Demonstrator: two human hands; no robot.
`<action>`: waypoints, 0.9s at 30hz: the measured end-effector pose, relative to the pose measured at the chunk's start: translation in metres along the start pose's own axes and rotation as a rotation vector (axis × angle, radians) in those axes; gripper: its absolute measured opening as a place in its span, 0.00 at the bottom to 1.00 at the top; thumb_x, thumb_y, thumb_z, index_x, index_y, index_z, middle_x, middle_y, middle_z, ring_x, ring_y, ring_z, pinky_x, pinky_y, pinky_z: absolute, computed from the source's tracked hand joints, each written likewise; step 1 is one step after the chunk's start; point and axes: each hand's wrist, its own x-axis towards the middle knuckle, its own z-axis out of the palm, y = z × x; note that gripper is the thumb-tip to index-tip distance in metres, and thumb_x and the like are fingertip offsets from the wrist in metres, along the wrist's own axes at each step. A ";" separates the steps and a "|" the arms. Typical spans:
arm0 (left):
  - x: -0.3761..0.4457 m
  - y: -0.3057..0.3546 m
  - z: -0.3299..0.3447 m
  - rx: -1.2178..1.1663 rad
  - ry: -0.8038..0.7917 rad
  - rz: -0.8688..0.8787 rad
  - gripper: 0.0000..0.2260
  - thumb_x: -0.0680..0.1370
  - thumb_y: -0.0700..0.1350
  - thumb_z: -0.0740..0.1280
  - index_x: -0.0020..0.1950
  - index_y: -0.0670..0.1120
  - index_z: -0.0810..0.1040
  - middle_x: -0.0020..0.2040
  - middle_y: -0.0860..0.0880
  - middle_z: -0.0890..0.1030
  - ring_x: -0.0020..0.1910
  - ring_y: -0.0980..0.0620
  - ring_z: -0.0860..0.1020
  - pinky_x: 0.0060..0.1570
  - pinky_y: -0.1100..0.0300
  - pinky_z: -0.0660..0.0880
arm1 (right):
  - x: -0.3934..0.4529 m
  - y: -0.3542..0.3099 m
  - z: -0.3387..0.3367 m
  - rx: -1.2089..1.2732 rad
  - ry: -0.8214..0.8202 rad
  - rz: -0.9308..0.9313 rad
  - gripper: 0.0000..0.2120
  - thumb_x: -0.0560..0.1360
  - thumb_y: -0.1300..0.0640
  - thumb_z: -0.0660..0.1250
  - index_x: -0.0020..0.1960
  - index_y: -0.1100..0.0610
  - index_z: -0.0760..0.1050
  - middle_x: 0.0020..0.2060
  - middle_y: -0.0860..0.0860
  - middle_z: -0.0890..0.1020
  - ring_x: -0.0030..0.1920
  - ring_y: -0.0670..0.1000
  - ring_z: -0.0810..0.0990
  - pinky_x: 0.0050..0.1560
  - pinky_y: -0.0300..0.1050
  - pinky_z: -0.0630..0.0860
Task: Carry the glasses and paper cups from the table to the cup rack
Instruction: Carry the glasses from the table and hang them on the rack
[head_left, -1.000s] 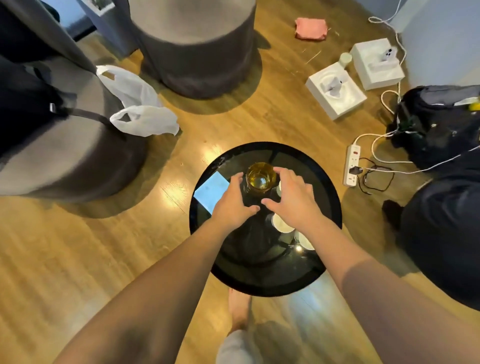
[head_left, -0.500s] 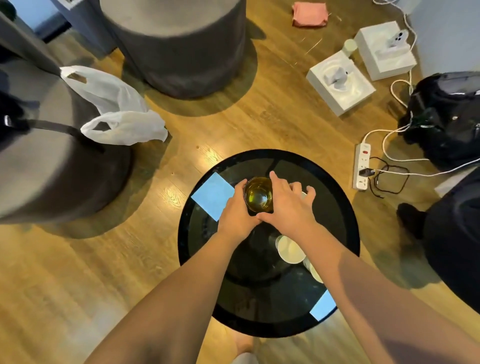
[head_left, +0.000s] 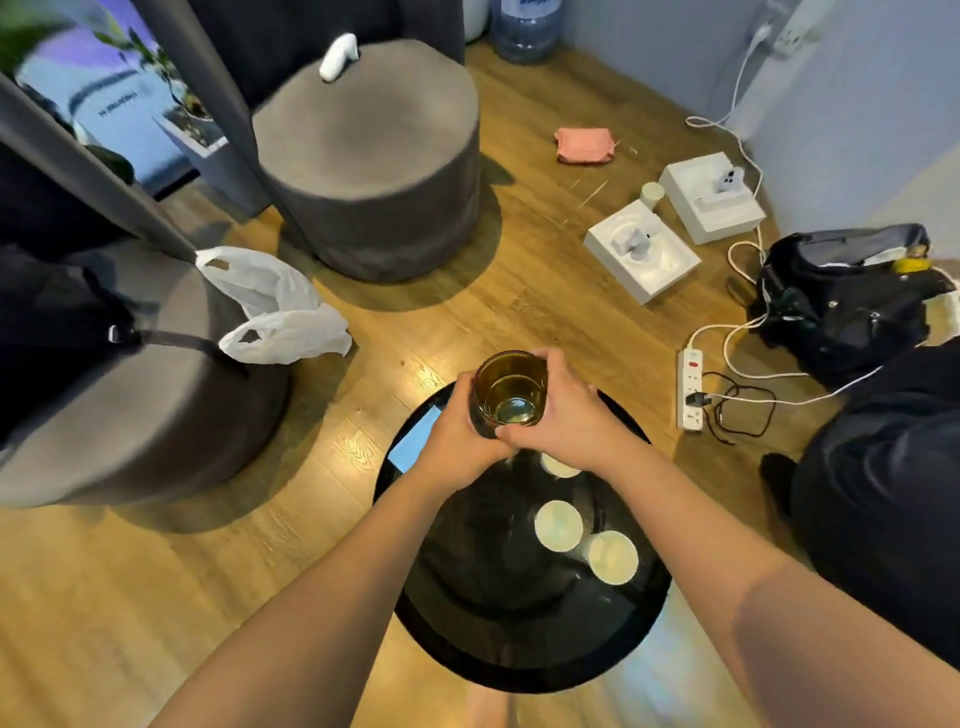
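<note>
change: since the earlier frame both hands have lifted the glass (head_left: 510, 394) off the table (head_left: 524, 649); it was standing on the top, now it is held above the far edge. view has tilted up, showing more floor and wall.
glass: amber, upright, open mouth up, over the table's far rim, clear of the top.
left hand (head_left: 457, 441): on the glass's left side, fingers curled and clamped round its wall.
right hand (head_left: 563, 410): on the glass's right side, fingers wrapped over the far wall, thumb at the near wall; clamped on the glass. the two hands touch below it.
cups (head_left: 558, 525): three white paper cups standing on the table, right of centre; one partly hidden under the right wrist, two side by side nearer the person.
table: round, black, glossy; pale blue patch (head_left: 415, 439) at its left far part, whether a card or a reflection cannot be told.
stools: grey round stool (head_left: 374, 171) beyond the table, another (head_left: 130, 389) to the table's left with a white bag (head_left: 275, 312) on it.
floor right of table: power strip (head_left: 690, 388), white boxes (head_left: 641, 249), black backpack (head_left: 841, 301).
</note>
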 end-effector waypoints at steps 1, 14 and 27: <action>-0.005 0.020 -0.003 -0.009 0.012 0.041 0.38 0.63 0.49 0.82 0.66 0.65 0.68 0.59 0.61 0.80 0.60 0.58 0.80 0.57 0.58 0.79 | -0.009 -0.013 -0.015 0.031 0.025 -0.024 0.46 0.62 0.40 0.78 0.70 0.44 0.55 0.65 0.49 0.72 0.65 0.55 0.70 0.66 0.56 0.71; -0.148 0.301 0.006 -0.191 0.192 0.551 0.39 0.68 0.42 0.82 0.65 0.73 0.66 0.60 0.67 0.77 0.61 0.65 0.77 0.50 0.68 0.79 | -0.199 -0.175 -0.194 0.413 0.456 -0.376 0.45 0.61 0.34 0.77 0.72 0.38 0.59 0.66 0.40 0.70 0.63 0.45 0.72 0.47 0.32 0.73; -0.333 0.432 0.051 -0.190 0.308 0.841 0.36 0.63 0.66 0.80 0.65 0.74 0.64 0.58 0.71 0.75 0.61 0.70 0.75 0.46 0.74 0.76 | -0.402 -0.222 -0.266 0.414 0.500 -0.581 0.51 0.54 0.24 0.73 0.71 0.38 0.60 0.64 0.40 0.73 0.62 0.45 0.75 0.54 0.42 0.80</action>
